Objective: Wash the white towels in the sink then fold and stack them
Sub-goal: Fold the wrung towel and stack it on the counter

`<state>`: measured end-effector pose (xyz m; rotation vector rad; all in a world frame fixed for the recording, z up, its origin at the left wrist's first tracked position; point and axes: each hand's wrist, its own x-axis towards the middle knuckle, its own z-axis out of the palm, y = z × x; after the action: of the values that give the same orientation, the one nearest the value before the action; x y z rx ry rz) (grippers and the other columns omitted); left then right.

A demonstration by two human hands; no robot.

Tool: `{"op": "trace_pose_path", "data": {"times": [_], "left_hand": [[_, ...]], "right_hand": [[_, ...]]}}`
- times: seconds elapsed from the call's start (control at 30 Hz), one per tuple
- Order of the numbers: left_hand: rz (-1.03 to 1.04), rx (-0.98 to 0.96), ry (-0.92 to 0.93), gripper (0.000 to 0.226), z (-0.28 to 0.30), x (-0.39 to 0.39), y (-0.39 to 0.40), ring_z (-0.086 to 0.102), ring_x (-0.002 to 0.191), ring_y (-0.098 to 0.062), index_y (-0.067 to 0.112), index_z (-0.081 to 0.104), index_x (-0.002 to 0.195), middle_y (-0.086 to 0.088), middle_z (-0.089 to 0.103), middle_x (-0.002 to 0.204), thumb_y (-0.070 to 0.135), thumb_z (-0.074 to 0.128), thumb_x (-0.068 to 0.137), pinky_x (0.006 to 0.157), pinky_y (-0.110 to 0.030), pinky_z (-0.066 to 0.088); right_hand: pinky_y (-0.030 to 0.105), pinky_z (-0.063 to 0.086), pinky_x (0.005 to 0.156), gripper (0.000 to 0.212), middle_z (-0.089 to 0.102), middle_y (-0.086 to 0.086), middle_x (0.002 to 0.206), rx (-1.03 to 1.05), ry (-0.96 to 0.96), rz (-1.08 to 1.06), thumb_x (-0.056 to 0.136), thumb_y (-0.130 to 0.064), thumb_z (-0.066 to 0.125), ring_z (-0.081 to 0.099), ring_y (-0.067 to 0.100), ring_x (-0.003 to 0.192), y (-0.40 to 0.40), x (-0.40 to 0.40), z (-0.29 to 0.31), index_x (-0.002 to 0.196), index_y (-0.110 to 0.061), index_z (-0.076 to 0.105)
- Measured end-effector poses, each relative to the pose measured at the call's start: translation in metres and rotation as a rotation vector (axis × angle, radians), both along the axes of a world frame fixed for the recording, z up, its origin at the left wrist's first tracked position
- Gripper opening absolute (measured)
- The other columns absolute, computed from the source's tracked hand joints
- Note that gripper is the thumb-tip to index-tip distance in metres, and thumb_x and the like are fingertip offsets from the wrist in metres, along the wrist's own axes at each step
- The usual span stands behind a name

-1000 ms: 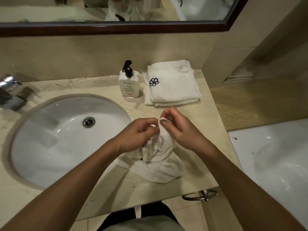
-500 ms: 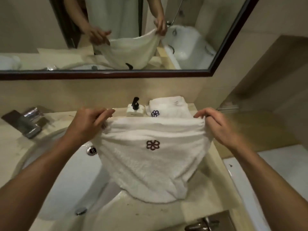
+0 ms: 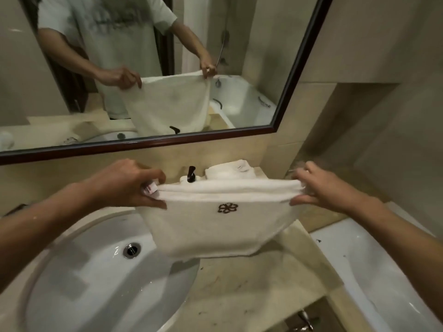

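A white towel (image 3: 215,226) with a dark flower emblem hangs stretched in the air above the counter, right of the sink (image 3: 96,283). My left hand (image 3: 134,183) pinches its upper left corner, where a small label sticks out. My right hand (image 3: 321,185) pinches the upper right corner. The top edge looks doubled over between my hands. A stack of folded white towels (image 3: 230,171) lies on the counter by the back wall, partly hidden behind the held towel.
A soap pump bottle (image 3: 191,174) stands left of the folded stack. The marble counter (image 3: 239,291) shows below the towel. A white bathtub (image 3: 383,271) lies to the right. A mirror (image 3: 263,68) hangs on the wall above.
The bunched towel on the counter was lifted and spread wide between my hands. Since half a second ago it has risen clear of the counter, and my view has tilted up.
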<state>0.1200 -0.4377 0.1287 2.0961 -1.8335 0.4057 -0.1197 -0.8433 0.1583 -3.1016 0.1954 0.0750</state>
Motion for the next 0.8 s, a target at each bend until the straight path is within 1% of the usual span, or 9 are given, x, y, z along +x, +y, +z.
{"op": "trace_pose_path", "data": {"times": [0.1, 0.23, 0.3, 0.37, 0.43, 0.5, 0.57, 0.67, 0.8], "left_hand": [[0.031, -0.036, 0.087, 0.025, -0.006, 0.007, 0.002, 0.050, 0.053, -0.007, 0.029, 0.059, 0.090, 0.011, 0.059, 0.067, 0.054, 0.053, 0.087, 0.048, -0.024, 0.040], [0.061, -0.103, 0.616, 0.044, 0.002, 0.005, -0.003, 0.053, 0.067, 0.000, 0.028, 0.064, 0.090, 0.011, 0.061, 0.076, 0.071, 0.056, 0.083, 0.060, -0.020, 0.042], [0.084, -0.087, 0.859, 0.057, 0.012, 0.002, 0.000, 0.055, 0.066, -0.002, 0.025, 0.066, 0.086, 0.007, 0.061, 0.073, 0.079, 0.063, 0.071, 0.060, -0.017, 0.044], [0.241, -0.157, 0.984, 0.056, 0.014, 0.010, 0.001, 0.065, 0.072, -0.010, 0.024, 0.071, 0.089, 0.005, 0.068, 0.078, 0.076, 0.069, 0.068, 0.065, -0.022, 0.051], [0.482, -0.230, 0.889, 0.047, 0.014, 0.018, -0.009, 0.067, 0.081, -0.024, 0.021, 0.070, 0.089, -0.003, 0.071, 0.084, 0.065, 0.072, 0.075, 0.071, -0.039, 0.052], [0.636, -0.164, 0.593, 0.031, 0.010, 0.017, -0.025, 0.061, 0.079, -0.031, 0.023, 0.059, 0.075, -0.008, 0.065, 0.080, 0.050, 0.070, 0.086, 0.069, -0.042, 0.045], [0.627, -0.208, 0.467, 0.028, 0.009, 0.009, -0.037, 0.055, 0.075, -0.029, 0.027, 0.051, 0.071, -0.005, 0.058, 0.074, 0.034, 0.068, 0.093, 0.064, -0.040, 0.040], [0.511, -0.378, 0.454, 0.013, 0.013, 0.001, -0.037, 0.054, 0.074, -0.027, 0.014, 0.059, 0.088, -0.005, 0.058, 0.078, 0.021, 0.062, 0.098, 0.065, -0.039, 0.040], [0.424, -0.176, 0.222, 0.009, 0.008, 0.002, -0.025, 0.054, 0.073, -0.027, 0.023, 0.052, 0.091, 0.002, 0.053, 0.081, 0.022, 0.057, 0.098, 0.062, -0.041, 0.045]], "right_hand": [[0.033, 0.053, 0.076, 0.054, 0.050, -0.002, 0.102, 0.130, -0.192, -0.044, 0.086, -0.066, 0.049, 0.053, 0.015, 0.088, 0.003, -0.004, -0.015, 0.109, -0.018, 0.060], [0.045, 0.051, 0.071, 0.071, 0.054, -0.001, 0.089, 0.210, -0.352, -0.061, 0.092, -0.077, 0.024, 0.054, 0.016, 0.080, 0.000, -0.006, -0.023, 0.094, -0.016, 0.060], [0.044, 0.051, 0.068, 0.070, 0.054, -0.002, 0.089, 0.185, -0.375, 0.016, 0.094, -0.077, 0.021, 0.053, 0.015, 0.078, 0.000, -0.009, -0.016, 0.095, -0.017, 0.058], [0.032, 0.049, 0.060, 0.062, 0.052, -0.003, 0.092, 0.099, -0.357, 0.139, 0.092, -0.077, 0.033, 0.051, 0.013, 0.074, 0.003, -0.009, -0.005, 0.102, -0.021, 0.057], [0.021, 0.038, 0.053, 0.047, 0.047, -0.003, 0.091, -0.093, -0.299, 0.237, 0.090, -0.069, 0.050, 0.045, 0.011, 0.066, 0.000, -0.005, 0.002, 0.102, -0.023, 0.054], [0.021, 0.033, 0.054, 0.028, 0.047, -0.003, 0.089, -0.109, -0.288, 0.171, 0.095, -0.051, 0.054, 0.044, 0.013, 0.066, -0.003, 0.006, 0.003, 0.095, -0.023, 0.048], [0.031, 0.039, 0.057, 0.023, 0.048, -0.004, 0.084, 0.039, -0.391, 0.057, 0.098, -0.040, 0.052, 0.048, 0.018, 0.069, -0.005, 0.014, 0.001, 0.088, -0.020, 0.047], [0.046, 0.046, 0.062, 0.027, 0.050, -0.001, 0.080, 0.151, -0.539, -0.049, 0.101, -0.034, 0.048, 0.051, 0.025, 0.071, -0.010, 0.013, -0.009, 0.086, -0.012, 0.054], [0.044, 0.047, 0.064, 0.031, 0.054, 0.001, 0.082, 0.176, -0.542, -0.055, 0.103, -0.034, 0.046, 0.052, 0.024, 0.073, -0.015, 0.006, -0.007, 0.089, -0.010, 0.060]]}}
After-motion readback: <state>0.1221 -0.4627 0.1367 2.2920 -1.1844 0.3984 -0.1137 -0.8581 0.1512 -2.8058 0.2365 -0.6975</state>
